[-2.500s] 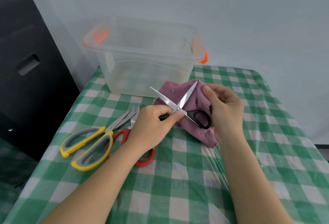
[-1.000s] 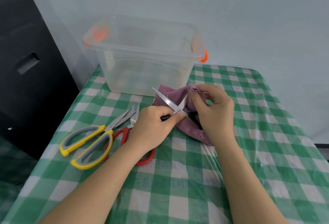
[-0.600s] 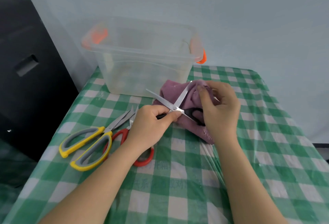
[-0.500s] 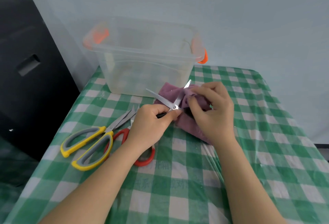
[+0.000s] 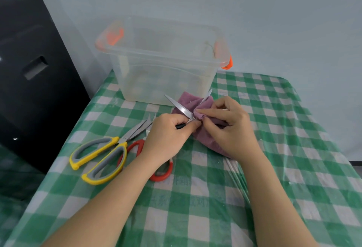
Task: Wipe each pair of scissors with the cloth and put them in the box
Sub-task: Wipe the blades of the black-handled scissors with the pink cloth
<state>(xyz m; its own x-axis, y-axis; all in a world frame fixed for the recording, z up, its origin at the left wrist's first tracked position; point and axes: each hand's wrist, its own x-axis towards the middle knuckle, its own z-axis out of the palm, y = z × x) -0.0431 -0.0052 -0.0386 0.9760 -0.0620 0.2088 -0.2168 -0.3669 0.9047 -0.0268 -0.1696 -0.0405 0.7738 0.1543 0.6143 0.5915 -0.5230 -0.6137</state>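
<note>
My left hand (image 5: 170, 135) grips the black-handled scissors (image 5: 181, 108) by a handle, blades spread apart. My right hand (image 5: 228, 127) pinches the purple cloth (image 5: 203, 105) around the right blade, close to the pivot; only that blade's tip pokes out of the cloth. The black handles are mostly hidden under my hands and the cloth. Yellow-and-grey scissors (image 5: 101, 154) lie shut on the table at the left. Red-handled scissors (image 5: 156, 168) lie partly under my left forearm. The clear plastic box (image 5: 162, 64) with orange latches stands behind, open-topped.
A green-and-white checked tablecloth (image 5: 274, 168) under clear plastic covers the table. A black case (image 5: 29, 70) stands beside the table's left edge. A pale wall rises right behind the box.
My right hand has slid the cloth down the right blade from near the tip to the pivot. My left hand has stayed in place holding the scissors.
</note>
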